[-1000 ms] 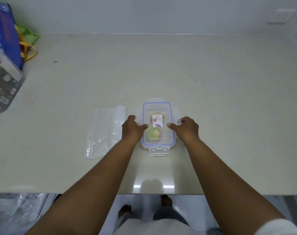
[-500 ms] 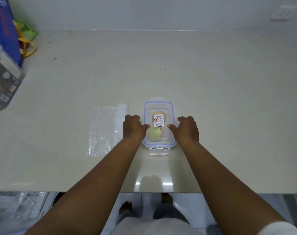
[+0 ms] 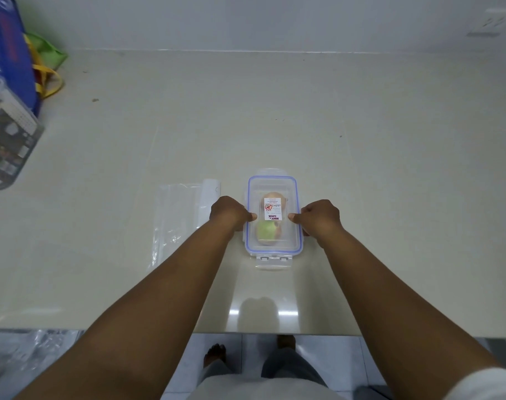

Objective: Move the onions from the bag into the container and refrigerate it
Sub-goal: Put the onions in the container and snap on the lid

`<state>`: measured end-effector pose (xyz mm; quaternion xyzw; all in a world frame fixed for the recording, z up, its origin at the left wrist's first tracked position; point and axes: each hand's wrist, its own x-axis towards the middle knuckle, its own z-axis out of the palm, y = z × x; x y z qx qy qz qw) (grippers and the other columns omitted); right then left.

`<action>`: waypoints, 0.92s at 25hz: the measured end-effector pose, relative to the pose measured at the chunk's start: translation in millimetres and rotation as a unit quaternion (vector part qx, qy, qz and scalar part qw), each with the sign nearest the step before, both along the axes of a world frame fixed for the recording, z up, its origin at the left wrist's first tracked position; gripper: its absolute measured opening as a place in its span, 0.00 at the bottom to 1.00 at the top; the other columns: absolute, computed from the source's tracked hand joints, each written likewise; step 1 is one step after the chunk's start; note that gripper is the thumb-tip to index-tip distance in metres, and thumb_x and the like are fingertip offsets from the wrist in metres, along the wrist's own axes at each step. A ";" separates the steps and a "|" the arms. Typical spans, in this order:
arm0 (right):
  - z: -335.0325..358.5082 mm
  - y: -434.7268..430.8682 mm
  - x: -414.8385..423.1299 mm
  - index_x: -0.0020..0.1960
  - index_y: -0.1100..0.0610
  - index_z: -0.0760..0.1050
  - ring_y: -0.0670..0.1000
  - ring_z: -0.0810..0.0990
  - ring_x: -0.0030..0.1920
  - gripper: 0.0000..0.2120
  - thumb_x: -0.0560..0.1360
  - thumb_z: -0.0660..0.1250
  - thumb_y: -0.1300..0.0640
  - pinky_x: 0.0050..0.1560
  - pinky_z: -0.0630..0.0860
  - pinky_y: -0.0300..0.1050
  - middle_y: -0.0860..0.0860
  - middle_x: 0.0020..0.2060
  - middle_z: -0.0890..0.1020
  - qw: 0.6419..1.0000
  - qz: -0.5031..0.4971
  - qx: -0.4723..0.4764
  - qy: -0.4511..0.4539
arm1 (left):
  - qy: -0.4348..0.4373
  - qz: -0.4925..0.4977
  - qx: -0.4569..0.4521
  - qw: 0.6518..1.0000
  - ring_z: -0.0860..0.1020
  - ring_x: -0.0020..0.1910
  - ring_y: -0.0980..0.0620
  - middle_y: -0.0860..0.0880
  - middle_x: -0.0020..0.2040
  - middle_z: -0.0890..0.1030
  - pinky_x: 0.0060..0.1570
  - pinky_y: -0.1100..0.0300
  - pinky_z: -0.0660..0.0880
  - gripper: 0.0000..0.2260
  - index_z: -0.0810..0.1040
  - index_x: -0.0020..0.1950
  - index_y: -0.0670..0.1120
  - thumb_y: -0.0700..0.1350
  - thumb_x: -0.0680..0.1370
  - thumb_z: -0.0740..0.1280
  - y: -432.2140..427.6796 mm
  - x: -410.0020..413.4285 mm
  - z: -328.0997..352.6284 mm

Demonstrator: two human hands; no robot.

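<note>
The step in hand is judged to be the sealing of the container (image 3: 272, 215): the onions (image 3: 270, 226) are already seen inside it through the clear lid (image 3: 286, 241), one brownish towards the far end and one greenish towards the near end, and the emptied plastic bag (image 3: 176, 220) lies flat on the surface (image 3: 390, 168) just to the left. The container rests on the surface near its front edge, directly ahead of the person.

The left hand (image 3: 230, 212) is curled against the left long side of the container, with the thumb laid on the lid's edge; the right hand (image 3: 321, 216) is set likewise against the right side. The fingers (image 3: 312, 207) of both hands are bent narrow and closed down against the side walls, where the side latches are presumably being pressed; whether these latches are engaged cannot be told, as they are hidden under the hands. The near end flap (image 3: 272, 261) lies flat out on the surface and appears unlatched.

The next move is judged to call for the end flaps to be folded down until locked, after which the container would be lifted level and carried to a refrigerator, which is not in view.
</note>
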<state>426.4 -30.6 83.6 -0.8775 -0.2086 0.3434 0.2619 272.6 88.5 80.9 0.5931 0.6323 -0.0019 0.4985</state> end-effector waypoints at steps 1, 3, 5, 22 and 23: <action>-1.1 0.7 1.0 0.40 0.62 0.79 0.60 0.85 0.45 0.14 0.68 0.76 0.52 0.53 0.81 0.56 0.61 0.44 0.86 1.000 -0.010 0.002 0.013 | -0.010 0.009 -0.009 1.000 0.84 0.48 0.41 0.40 0.52 0.83 0.56 0.47 0.80 0.19 0.79 0.54 0.37 0.44 0.68 0.78 -0.1 0.0 -0.5; -4.2 0.8 1.6 0.42 0.64 0.80 0.60 0.85 0.45 0.14 0.68 0.76 0.53 0.53 0.81 0.57 0.61 0.44 0.86 0.999 -0.027 0.009 0.036 | -0.025 0.020 -0.021 0.999 0.83 0.50 0.40 0.39 0.52 0.83 0.56 0.46 0.79 0.18 0.78 0.54 0.37 0.43 0.69 0.78 -0.2 0.0 -3.2; -7.8 0.6 2.1 0.40 0.62 0.78 0.60 0.86 0.44 0.12 0.67 0.77 0.55 0.52 0.82 0.58 0.61 0.45 0.85 0.997 -0.046 0.023 0.058 | -0.041 0.031 -0.034 0.998 0.82 0.50 0.41 0.40 0.52 0.82 0.56 0.45 0.80 0.16 0.78 0.54 0.38 0.43 0.70 0.77 -1.6 0.0 -4.3; -4.3 -0.1 9.2 0.49 0.64 0.81 0.57 0.80 0.47 0.11 0.73 0.71 0.56 0.54 0.77 0.51 0.57 0.45 0.83 0.995 0.098 0.032 0.014 | -0.045 0.007 -0.042 0.998 0.82 0.31 0.48 0.42 0.39 0.84 0.43 0.53 0.83 0.14 0.80 0.44 0.38 0.46 0.67 0.79 -29.0 -30.0 1.1; -2.8 0.4 10.1 0.51 0.62 0.81 0.55 0.79 0.47 0.10 0.73 0.71 0.57 0.54 0.76 0.50 0.55 0.45 0.82 0.991 0.131 0.033 0.023 | -0.029 -0.005 -0.015 0.999 0.82 0.33 0.47 0.41 0.38 0.84 0.46 0.52 0.83 0.16 0.80 0.42 0.39 0.49 0.66 0.79 -31.7 -38.9 0.9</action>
